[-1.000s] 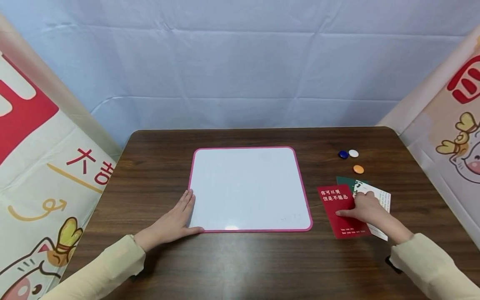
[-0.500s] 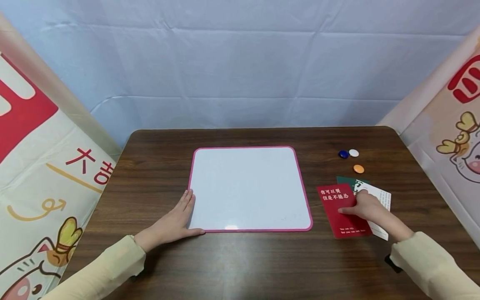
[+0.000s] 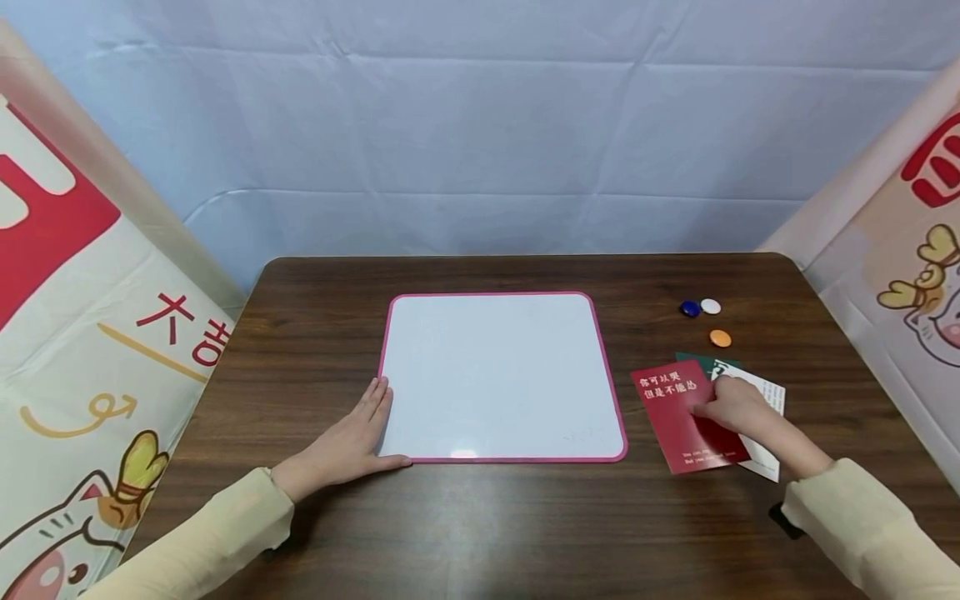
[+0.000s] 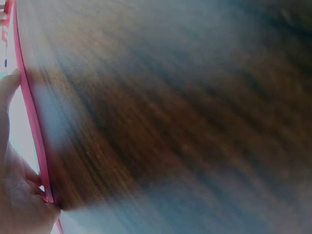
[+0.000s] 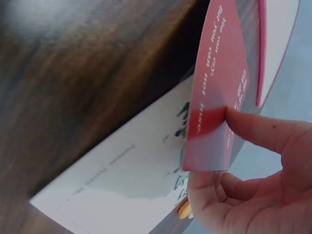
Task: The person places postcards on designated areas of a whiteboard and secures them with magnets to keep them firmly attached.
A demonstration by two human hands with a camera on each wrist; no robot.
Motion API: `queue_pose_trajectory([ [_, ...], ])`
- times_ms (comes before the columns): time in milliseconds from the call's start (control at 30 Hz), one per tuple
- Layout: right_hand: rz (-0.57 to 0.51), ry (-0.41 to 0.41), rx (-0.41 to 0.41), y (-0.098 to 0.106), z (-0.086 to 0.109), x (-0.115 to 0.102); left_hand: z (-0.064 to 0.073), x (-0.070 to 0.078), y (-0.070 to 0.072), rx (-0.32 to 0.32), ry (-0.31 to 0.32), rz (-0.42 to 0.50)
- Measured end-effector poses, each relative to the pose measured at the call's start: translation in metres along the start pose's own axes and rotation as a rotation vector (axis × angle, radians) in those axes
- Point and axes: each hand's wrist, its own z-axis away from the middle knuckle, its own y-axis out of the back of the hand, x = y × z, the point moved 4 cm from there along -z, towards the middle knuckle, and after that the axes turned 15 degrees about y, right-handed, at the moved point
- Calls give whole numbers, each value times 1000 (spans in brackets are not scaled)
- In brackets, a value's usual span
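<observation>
In the head view a whiteboard [image 3: 498, 375] with a pink border lies mid-table. My left hand [image 3: 341, 442] rests at its lower left corner, straight fingers along the left side and thumb at the front edge; the left wrist view shows the thumb on the pink rim [image 4: 34, 117]. At the right, my right hand [image 3: 750, 417] pinches a red card [image 3: 675, 417] with pale lettering between thumb and fingers. The right wrist view shows the red card [image 5: 214, 63] raised at an angle over a white card [image 5: 117, 170]. A green card [image 3: 703, 363] shows partly behind them.
Behind the cards lie three round magnet-like discs: a blue one [image 3: 689, 308], a white one [image 3: 710, 307] and an orange one [image 3: 720, 338]. The dark wooden table [image 3: 480, 533] ends at a pale blue cloth [image 3: 480, 150]. Printed banners hang on both sides.
The red card, flat before, has tilted up off the white card in my right hand, whose thumb has slid right along it. My left hand stays at the whiteboard corner.
</observation>
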Motion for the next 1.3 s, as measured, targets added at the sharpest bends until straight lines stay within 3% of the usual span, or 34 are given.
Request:
queue_pose_trajectory([
  [333,43,-17,24,15,-1,-13,0,-1,-2,10,-8,-17],
  [700,35,23,117,27,-2,-27,1,0,-1,10,-8,-12],
  [1300,68,79,188,43,-11,-49,-1,-1,-3,9,-3,-9],
])
